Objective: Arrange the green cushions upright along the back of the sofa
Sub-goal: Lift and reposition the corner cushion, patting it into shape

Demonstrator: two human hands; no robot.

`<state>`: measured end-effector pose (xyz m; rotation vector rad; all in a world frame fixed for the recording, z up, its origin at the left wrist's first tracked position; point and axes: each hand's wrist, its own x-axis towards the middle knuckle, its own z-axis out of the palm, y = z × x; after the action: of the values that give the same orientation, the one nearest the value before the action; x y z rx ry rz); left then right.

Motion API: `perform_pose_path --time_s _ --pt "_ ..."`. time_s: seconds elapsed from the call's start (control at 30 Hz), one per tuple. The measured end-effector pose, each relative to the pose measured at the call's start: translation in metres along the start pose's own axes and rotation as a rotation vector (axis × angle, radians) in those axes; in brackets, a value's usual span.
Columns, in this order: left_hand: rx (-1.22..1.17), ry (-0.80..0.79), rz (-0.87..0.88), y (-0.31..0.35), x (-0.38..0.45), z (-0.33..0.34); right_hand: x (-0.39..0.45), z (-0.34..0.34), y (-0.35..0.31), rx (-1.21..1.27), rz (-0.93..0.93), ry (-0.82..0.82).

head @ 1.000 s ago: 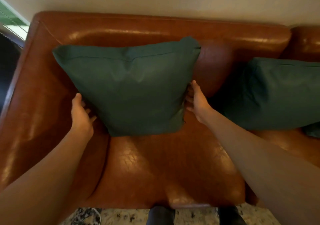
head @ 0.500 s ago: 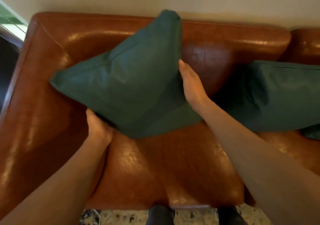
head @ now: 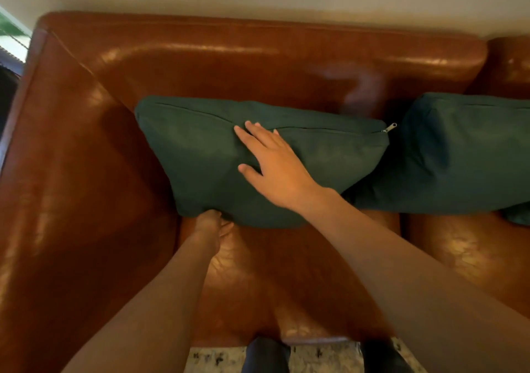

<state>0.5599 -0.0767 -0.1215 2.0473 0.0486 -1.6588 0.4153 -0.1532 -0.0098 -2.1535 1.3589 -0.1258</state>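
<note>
A green cushion [head: 200,154] stands on the seat of the brown leather sofa [head: 258,66], leaning against its backrest, zipper edge on top. My right hand [head: 272,163] lies flat and open on the cushion's front face, fingers spread toward the zipper seam. My left hand [head: 210,225] is at the cushion's bottom edge, fingers tucked under the fabric and hidden. A second green cushion [head: 464,154] leans against the backrest to the right, touching the first one's right side.
The sofa's left armrest [head: 66,186] rises beside the first cushion. A patterned rug [head: 212,358] and my dark shoes [head: 266,355] show at the bottom edge. A window strip [head: 11,37] sits at far left.
The cushion was tilted and turned in both hands, then set down lower against the backrest with the zipper edge up. My right hand moved from its side onto its front face.
</note>
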Motion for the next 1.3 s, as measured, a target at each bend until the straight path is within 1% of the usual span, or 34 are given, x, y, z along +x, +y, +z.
perform_pose_path --time_s 0.1,0.13,0.17,0.2,0.23,0.27,0.3,0.33,0.37,0.4,0.43,0.47,0.53,0.6,0.67,0.73,0.77,0.87,0.93,1.0,1.07,1.1,1.17,1.3 --pt "0.053 0.045 0.015 0.004 0.006 -0.007 0.0 0.003 0.003 0.071 0.003 0.102" --pt "0.078 0.093 0.03 0.002 0.012 -0.013 -0.004 0.001 0.005 0.107 0.018 0.19" --pt "0.109 0.183 0.074 0.002 0.017 -0.021 -0.01 0.0 0.011 0.149 0.061 0.325" --pt "0.12 0.281 0.143 0.005 0.02 -0.03 -0.019 0.001 0.023 0.198 0.132 0.513" --pt "0.103 0.358 0.228 0.012 0.024 -0.041 -0.031 0.003 0.038 0.283 0.27 0.723" --pt "0.074 0.4 0.32 0.021 0.029 -0.052 -0.044 0.006 0.058 0.411 0.452 0.936" --pt "0.028 0.415 0.399 0.033 0.034 -0.063 -0.058 0.008 0.081 0.608 0.672 1.114" --pt "-0.049 0.418 0.445 0.049 0.03 -0.068 -0.068 0.007 0.098 0.851 0.916 1.194" --pt "-0.121 0.375 0.456 0.062 0.028 -0.072 -0.074 0.01 0.115 1.09 1.145 1.132" --pt "-0.181 0.28 0.444 0.074 0.019 -0.072 -0.078 0.017 0.128 1.305 1.262 1.0" --pt "-0.215 0.174 0.437 0.082 0.011 -0.069 -0.077 0.022 0.135 1.402 1.278 0.839" --pt "-0.224 0.085 0.436 0.088 0.005 -0.064 -0.071 0.027 0.138 1.439 1.241 0.703" --pt "-0.22 -0.026 0.455 0.094 -0.001 -0.056 -0.053 0.026 0.13 1.483 1.097 0.535" --pt "-0.234 -0.063 0.467 0.095 -0.004 -0.059 -0.037 0.021 0.117 1.489 0.987 0.448" --pt "-0.26 -0.076 0.442 0.096 -0.001 -0.067 -0.031 0.018 0.112 1.448 0.937 0.36" --pt "-0.264 -0.056 0.43 0.095 0.002 -0.072 -0.033 0.02 0.114 1.418 0.914 0.315" --pt "-0.274 -0.049 0.428 0.093 0.004 -0.071 -0.037 0.022 0.117 1.417 0.922 0.323" --pt "-0.255 -0.015 0.384 0.085 0.008 -0.071 -0.046 0.032 0.126 1.419 0.972 0.422" --pt "-0.212 0.026 0.319 0.079 0.013 -0.07 -0.052 0.043 0.132 1.373 1.075 0.459" --pt "-0.184 0.054 0.255 0.071 0.02 -0.069 -0.058 0.054 0.136 1.331 1.205 0.397" --pt "-0.196 0.051 0.216 0.065 0.025 -0.067 -0.058 0.062 0.136 1.397 1.28 0.289" --pt "-0.208 0.041 0.211 0.062 0.026 -0.066 -0.056 0.065 0.135 1.474 1.281 0.248" --pt "-0.231 0.017 0.224 0.06 0.025 -0.065 -0.048 0.065 0.127 1.616 1.229 0.218" --pt "-0.238 -0.096 0.28 0.064 0.02 -0.064 -0.029 0.062 0.112 1.689 1.185 0.231"
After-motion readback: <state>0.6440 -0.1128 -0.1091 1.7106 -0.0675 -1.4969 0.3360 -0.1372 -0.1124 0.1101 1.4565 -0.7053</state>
